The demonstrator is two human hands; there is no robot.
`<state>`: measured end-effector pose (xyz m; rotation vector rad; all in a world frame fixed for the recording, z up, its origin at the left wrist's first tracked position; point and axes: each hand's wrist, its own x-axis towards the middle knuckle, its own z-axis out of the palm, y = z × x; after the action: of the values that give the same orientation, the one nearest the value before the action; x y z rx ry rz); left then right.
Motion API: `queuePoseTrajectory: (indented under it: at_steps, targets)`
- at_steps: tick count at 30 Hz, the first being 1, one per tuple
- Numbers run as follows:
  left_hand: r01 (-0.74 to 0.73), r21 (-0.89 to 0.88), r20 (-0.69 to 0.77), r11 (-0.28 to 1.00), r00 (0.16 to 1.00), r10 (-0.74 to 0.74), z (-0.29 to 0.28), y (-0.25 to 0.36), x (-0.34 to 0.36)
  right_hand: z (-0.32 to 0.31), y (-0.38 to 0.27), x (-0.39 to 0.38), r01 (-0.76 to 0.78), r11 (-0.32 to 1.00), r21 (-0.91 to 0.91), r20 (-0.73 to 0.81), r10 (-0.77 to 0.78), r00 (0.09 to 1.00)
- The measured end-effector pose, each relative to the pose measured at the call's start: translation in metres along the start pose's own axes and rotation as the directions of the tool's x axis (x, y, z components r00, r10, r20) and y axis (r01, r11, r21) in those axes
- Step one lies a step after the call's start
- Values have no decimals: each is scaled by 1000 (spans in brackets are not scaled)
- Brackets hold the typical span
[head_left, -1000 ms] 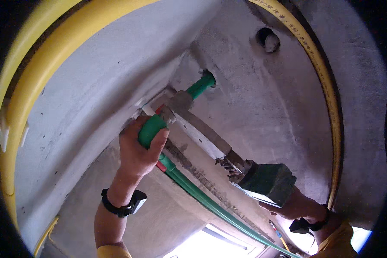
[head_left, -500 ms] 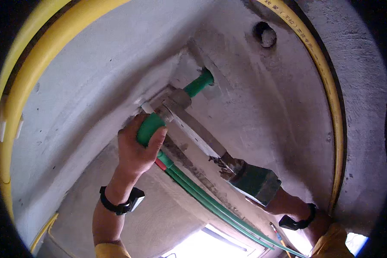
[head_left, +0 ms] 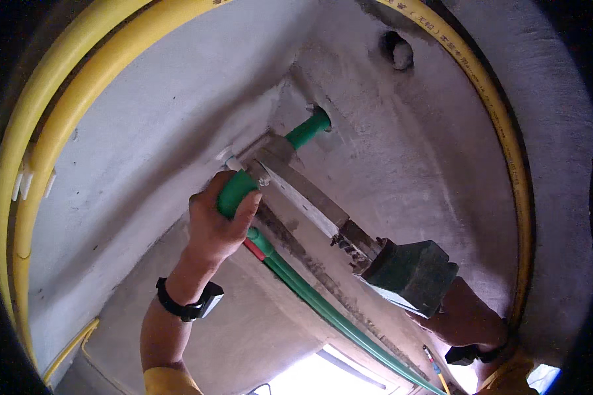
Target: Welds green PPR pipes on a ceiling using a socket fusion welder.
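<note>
My left hand [head_left: 211,227] is wrapped round a green plastic pipe fitting [head_left: 236,194], thumb on its near side. The fitting sits against the heating head of a pipe fusion welder [head_left: 407,273], a long flat metal plate with a dark green housing. At the head's opposite face, a green pipe stub [head_left: 310,128] comes out of the wall, in line with the fitting. My right hand [head_left: 471,316] is closed at the rear end of the welder; the housing hides most of its fingers.
Thick yellow conduits [head_left: 72,85] curve along the left, and another yellow conduit [head_left: 507,125] along the right. Long green pipes [head_left: 323,313] run below the welder toward a bright opening [head_left: 316,378]. A round hole [head_left: 400,52] pierces the upper wall.
The view has shifted a little. The welder's housing and my right hand sit slightly lower and farther right. My left hand keeps its hold on the fitting.
</note>
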<state>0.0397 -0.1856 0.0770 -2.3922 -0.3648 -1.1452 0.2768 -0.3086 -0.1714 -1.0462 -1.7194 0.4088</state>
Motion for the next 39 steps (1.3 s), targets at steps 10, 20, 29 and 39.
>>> queuePoseTrajectory:
  at_steps: [10,20,29,39]
  targets:
    - [-9,39,58,999,998,7,-5,5,-6,6,-16,-17,93,981,171,-263,-46,964]
    - [-263,5,86,965,961,261,5,-14,-3,10,6,-23,-29,999,-21,-242,24,970]
    - [176,-223,225,959,966,-125,5,-13,-7,-9,-3,-5,-5,931,-364,-9,2,1000]
    - [62,-77,135,995,990,-51,7,-8,-4,11,18,-2,8,902,-431,-104,-59,993]
